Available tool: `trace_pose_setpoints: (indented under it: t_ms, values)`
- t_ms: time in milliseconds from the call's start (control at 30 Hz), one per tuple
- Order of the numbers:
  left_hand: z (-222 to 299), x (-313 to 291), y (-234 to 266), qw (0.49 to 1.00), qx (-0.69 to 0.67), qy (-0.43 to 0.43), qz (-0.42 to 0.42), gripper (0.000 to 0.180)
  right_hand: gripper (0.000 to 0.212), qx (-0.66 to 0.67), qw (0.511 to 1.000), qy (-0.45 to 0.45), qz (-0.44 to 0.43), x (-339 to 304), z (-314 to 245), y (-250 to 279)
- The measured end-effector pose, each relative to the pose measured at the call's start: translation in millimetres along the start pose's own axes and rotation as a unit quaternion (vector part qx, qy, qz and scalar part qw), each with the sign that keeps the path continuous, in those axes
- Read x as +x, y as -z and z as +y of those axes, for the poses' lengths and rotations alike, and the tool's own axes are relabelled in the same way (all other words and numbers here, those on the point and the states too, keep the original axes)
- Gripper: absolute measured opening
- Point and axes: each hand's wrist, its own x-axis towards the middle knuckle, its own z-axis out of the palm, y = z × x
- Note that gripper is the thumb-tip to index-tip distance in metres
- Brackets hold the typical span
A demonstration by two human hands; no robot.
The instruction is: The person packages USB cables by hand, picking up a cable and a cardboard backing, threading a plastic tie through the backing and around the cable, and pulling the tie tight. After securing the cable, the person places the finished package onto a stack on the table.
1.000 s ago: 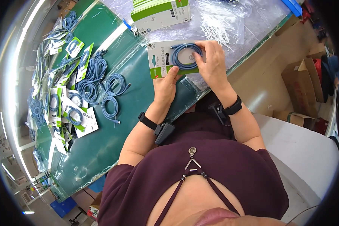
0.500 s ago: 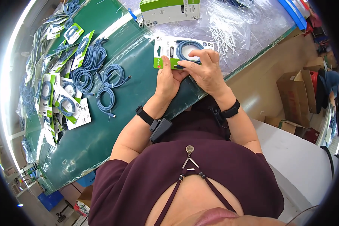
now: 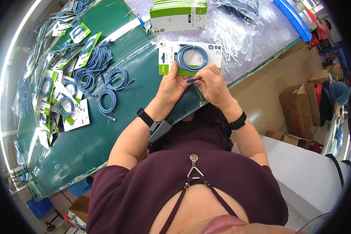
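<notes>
A white and green backing card lies on the table edge with a coiled blue cable on it. My left hand holds the card's near edge, thumb resting on its green strip. Just to its right, my right hand pinches the cable's dark plug end between its fingertips. Both hands sit close together over the card's lower edge.
A stack of green and white cards stands behind the card. Loose blue cable coils and several carded cables spread over the green table at left. Clear plastic ties lie right; cardboard boxes on the floor.
The card with the cable has come to lie flatter on the table. My right hand moved off the coil down to the plug end at the card's lower edge.
</notes>
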Motion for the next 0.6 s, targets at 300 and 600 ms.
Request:
trace_pose_setpoints:
  t_ms: [300,600]
  values:
    - [-0.9,1.2,5.4,0.999,0.009,0.001,0.038,0.039,0.015,0.088,0.992,-0.009,-0.093,8.2,1.2,7.2]
    - [2.7,-1.0,3.0,0.999,-0.020,0.032,0.036,0.040,0.018,0.104,0.981,0.048,-0.159,1.8,7.3,19.4]
